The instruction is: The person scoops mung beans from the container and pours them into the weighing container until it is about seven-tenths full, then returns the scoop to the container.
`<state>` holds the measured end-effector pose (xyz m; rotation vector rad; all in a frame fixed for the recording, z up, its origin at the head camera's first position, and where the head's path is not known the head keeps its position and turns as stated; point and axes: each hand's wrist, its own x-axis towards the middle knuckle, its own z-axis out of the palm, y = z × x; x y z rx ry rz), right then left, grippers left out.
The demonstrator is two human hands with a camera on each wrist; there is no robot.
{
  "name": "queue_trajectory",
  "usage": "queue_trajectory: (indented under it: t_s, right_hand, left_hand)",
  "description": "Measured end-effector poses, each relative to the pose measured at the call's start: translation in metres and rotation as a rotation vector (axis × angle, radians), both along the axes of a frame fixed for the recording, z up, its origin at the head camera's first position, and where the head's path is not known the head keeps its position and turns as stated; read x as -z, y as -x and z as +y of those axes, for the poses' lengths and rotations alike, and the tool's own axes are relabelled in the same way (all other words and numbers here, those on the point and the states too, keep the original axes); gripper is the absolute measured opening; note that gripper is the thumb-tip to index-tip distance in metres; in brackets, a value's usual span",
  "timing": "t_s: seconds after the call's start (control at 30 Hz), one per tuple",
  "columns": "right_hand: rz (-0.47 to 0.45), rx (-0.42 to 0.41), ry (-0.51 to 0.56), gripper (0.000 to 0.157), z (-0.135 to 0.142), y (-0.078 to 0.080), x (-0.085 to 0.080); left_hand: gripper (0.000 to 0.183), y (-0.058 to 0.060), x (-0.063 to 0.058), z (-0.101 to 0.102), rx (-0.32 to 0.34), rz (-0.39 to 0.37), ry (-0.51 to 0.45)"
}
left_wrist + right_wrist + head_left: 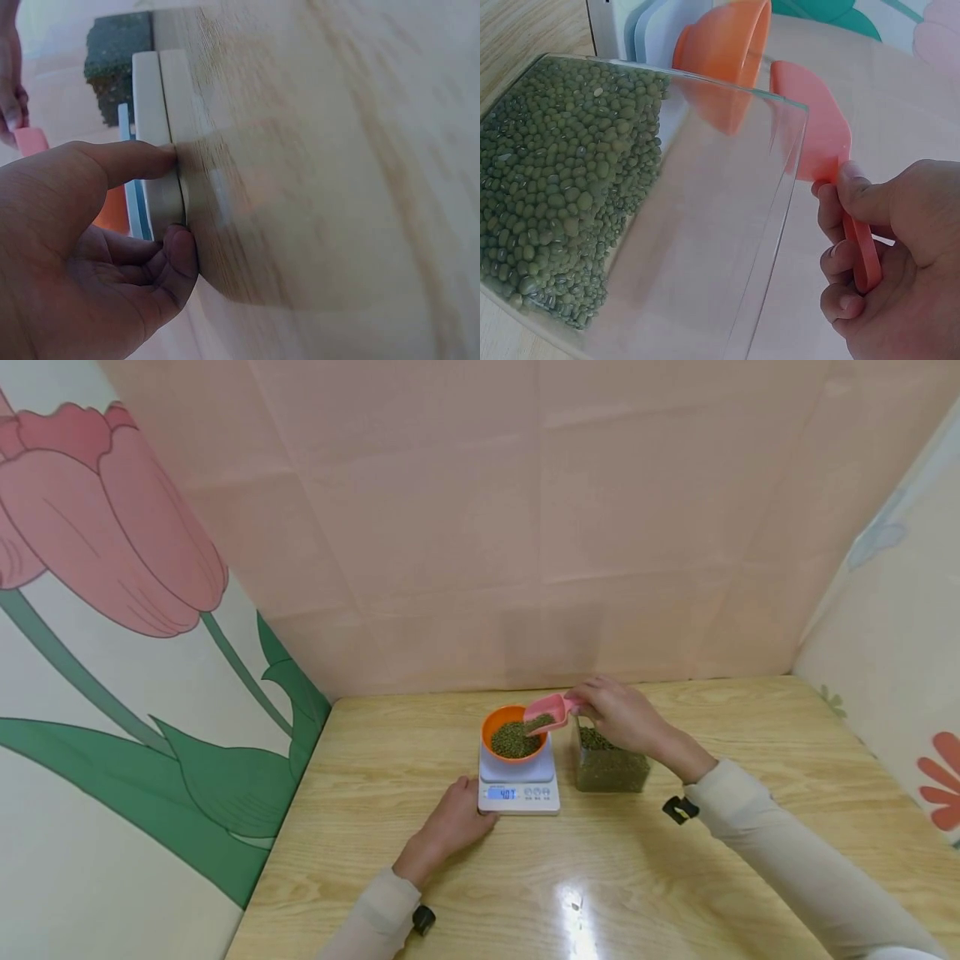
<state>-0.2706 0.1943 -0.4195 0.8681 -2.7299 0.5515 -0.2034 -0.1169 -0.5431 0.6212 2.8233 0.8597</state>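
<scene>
My right hand [618,714] grips the handle of a pink scoop [548,711], tilted over the right rim of an orange bowl [491,724]. Green mung beans [513,741] lie in the bowl, and more sit at the scoop's lip. Under the bowl is a white digital kitchen scale [519,806] with its display lit. My left hand [455,818] holds the scale by its front left corner, the thumb [142,161] along the front edge and curled fingers at the side. Right of the scale, below my right hand, stands a clear container [780,217] of mung beans [562,180].
The wooden table [390,743] meets a pink-covered wall [450,635] at the back. A wall with painted tulips [150,527] borders the left side, and another painted wall [885,635] the right. Black wrist straps [680,810] show at both sleeves.
</scene>
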Motion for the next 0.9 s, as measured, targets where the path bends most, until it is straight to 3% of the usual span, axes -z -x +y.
queue_trajectory:
  t_s: [0.9]
  right_hand:
    - [0.005,0.004,-0.033,0.021,-0.0017,-0.0023,-0.0039]
  left_hand:
    - [0.057,-0.0003,-0.0002,-0.0005,0.003,0.001,0.003]
